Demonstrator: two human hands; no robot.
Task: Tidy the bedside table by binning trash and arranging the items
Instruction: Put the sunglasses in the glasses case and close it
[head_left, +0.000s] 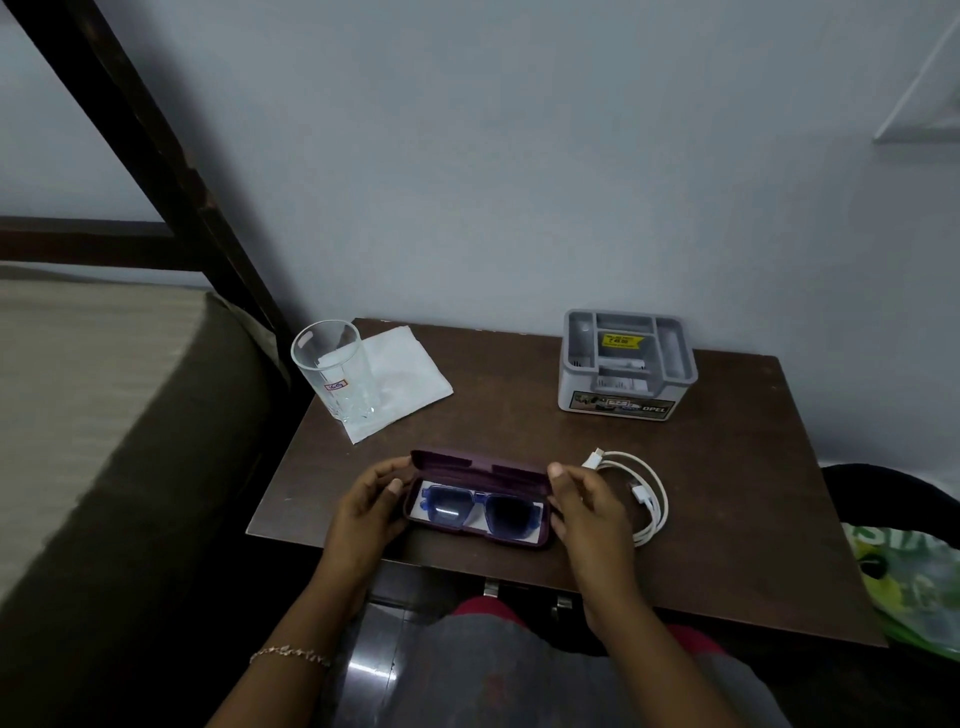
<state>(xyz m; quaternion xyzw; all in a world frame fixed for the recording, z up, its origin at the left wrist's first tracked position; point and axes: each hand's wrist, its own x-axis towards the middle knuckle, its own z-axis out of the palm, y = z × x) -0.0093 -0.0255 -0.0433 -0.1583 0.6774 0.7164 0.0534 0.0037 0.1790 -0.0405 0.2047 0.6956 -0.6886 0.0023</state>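
Note:
A maroon glasses case lies open near the front edge of the dark wooden bedside table. Blue-framed sunglasses rest inside it. My left hand grips the case's left end, thumb on the lid. My right hand grips its right end. A coiled white charging cable lies just right of my right hand. At the back left an empty clear glass stands on a white tissue. A grey plastic organiser sits at the back right.
A bed with a brown mattress edge borders the table on the left, with a dark wooden bed frame behind. A green plastic bag in a black bin stands at the right. A pale wall backs the table.

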